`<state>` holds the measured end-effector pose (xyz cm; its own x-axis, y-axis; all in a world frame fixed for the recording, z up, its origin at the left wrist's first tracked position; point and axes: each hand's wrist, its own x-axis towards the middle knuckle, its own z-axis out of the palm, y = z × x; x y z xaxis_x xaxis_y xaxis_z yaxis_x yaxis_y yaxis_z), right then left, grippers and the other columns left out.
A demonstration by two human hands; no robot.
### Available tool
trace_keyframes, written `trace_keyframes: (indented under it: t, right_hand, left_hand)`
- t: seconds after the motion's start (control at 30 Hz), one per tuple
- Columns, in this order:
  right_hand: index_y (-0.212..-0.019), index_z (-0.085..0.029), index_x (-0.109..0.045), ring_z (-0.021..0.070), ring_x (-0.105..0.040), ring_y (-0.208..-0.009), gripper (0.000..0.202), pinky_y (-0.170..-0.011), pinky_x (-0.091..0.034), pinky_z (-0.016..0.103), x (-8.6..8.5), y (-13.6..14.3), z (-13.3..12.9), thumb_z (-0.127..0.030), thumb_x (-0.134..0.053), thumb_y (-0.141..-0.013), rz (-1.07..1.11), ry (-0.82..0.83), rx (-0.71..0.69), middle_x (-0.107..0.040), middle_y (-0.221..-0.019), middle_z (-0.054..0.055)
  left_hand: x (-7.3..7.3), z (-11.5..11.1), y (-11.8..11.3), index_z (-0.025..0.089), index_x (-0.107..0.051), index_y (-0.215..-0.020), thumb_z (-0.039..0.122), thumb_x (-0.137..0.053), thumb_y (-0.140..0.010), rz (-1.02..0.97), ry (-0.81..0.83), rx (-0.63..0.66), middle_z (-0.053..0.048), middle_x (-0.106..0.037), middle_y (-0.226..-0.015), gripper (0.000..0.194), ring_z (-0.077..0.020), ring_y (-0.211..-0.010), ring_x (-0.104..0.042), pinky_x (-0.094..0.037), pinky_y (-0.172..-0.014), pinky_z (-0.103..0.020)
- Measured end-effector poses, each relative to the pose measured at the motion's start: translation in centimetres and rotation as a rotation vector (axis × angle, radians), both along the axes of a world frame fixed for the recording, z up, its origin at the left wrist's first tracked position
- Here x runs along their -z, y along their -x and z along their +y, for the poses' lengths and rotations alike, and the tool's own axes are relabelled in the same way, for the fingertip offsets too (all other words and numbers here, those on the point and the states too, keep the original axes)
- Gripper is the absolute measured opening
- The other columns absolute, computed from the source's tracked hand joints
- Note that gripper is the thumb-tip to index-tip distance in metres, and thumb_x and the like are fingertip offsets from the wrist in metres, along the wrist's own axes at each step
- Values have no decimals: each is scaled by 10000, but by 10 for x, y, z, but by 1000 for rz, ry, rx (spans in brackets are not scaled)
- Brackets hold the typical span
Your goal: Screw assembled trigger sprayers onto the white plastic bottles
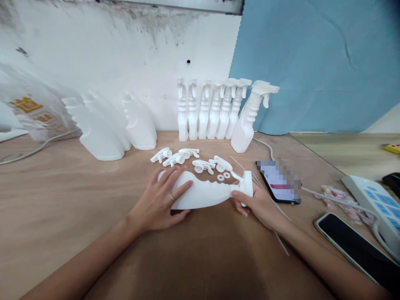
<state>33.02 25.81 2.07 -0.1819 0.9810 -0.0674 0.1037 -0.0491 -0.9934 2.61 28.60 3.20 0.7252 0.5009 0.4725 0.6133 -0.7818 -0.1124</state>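
A white spray bottle (203, 194) lies on its side between my hands, its neck pointing right. My left hand (165, 196) wraps round the bottle's base end, with a ring on one finger. At the neck, my right hand (254, 202) grips the white trigger sprayer (247, 184), which sits on the bottle's mouth; how far it is screwed on cannot be seen. Just beyond the bottle lie several loose trigger heads (203, 166) and two small white washers (220, 177). Thin white dip tubes (283, 241) lie by my right forearm.
Several bottles with sprayers (213, 121) stand in a row along the wall. Bottles without tops (142, 129) stand at the left, near a plastic bag (37, 112). On the right are two phones (279, 183), a cable, small wrapped packets (340, 200) and a power strip (375, 200).
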Motion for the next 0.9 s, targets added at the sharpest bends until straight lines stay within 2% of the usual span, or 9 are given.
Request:
trace_keyframes:
  t: [0.1,0.17,0.3,0.37,0.5,0.57,0.7,0.83,0.9]
  right_hand:
    - [-1031,-185,-479,106,-477,-426,440,-442,-318,233,3,13,-5,-473,-725,-806,-12,79,-98,-575,-537,-69]
    - [-1077,-188,-472,106,-484,-406,504,-409,-314,225,8,23,-9,-452,-759,-758,13,153,-174,-576,-555,-80]
    - [-1011,-192,-495,84,-454,-389,428,-388,-334,209,17,35,-13,-376,-767,-735,39,170,-238,-522,-537,-108]
    - [-1032,-189,-502,76,-437,-381,421,-382,-327,205,20,36,-13,-356,-760,-744,32,170,-246,-519,-545,-112]
    - [-1054,-194,-519,60,-433,-401,435,-387,-319,200,23,34,-13,-358,-785,-751,14,168,-277,-567,-637,-88]
    - [-1054,-198,-526,57,-431,-412,435,-393,-316,199,24,34,-13,-360,-794,-751,10,164,-275,-570,-655,-84]
    - [-1085,-194,-534,63,-424,-406,412,-393,-307,200,22,35,-14,-338,-767,-777,3,163,-287,-546,-619,-91]
    - [-965,-207,-507,51,-407,-418,358,-391,-308,188,20,36,-16,-332,-779,-768,1,138,-298,-522,-637,-96]
    - [-956,-210,-501,54,-411,-439,363,-402,-321,185,21,36,-18,-332,-785,-765,-8,127,-284,-515,-642,-96]
  left_hand:
    - [-1,-16,-23,129,-434,-1349,512,-581,-923,3,-55,-17,-240,-449,-1475,591,-434,-1360,-393,-277,-1097,-664]
    - [-1,-25,-39,113,-364,-1426,468,-531,-971,46,-60,-8,-200,-598,-1309,601,-373,-1209,-540,-375,-1042,-599]
    - [-1,-32,-60,99,-169,-1542,370,-583,-958,168,29,-87,-75,-682,-915,765,-267,-795,-630,-501,-701,-406]
    - [1,-33,-63,86,-232,-1516,343,-626,-929,178,42,-113,-63,-675,-886,753,-265,-778,-630,-489,-652,-388]
    - [5,-33,-59,88,-519,-1237,327,-690,-872,117,55,-102,-67,-678,-902,468,-252,-780,-638,-490,-642,-382]
    - [5,-34,-57,99,-535,-1198,319,-689,-868,110,37,-86,-61,-677,-894,426,-250,-771,-637,-487,-632,-383]
    - [3,-33,-57,78,-396,-1393,327,-663,-892,127,-3,-79,-60,-682,-896,620,-258,-764,-637,-485,-626,-391]
    - [3,-31,-57,143,-573,-1081,323,-680,-870,89,41,-64,-37,-659,-827,297,-247,-736,-630,-465,-599,-374]
    - [2,-32,-57,151,-578,-1085,315,-673,-876,75,54,-49,-34,-657,-823,283,-246,-737,-628,-458,-599,-369]
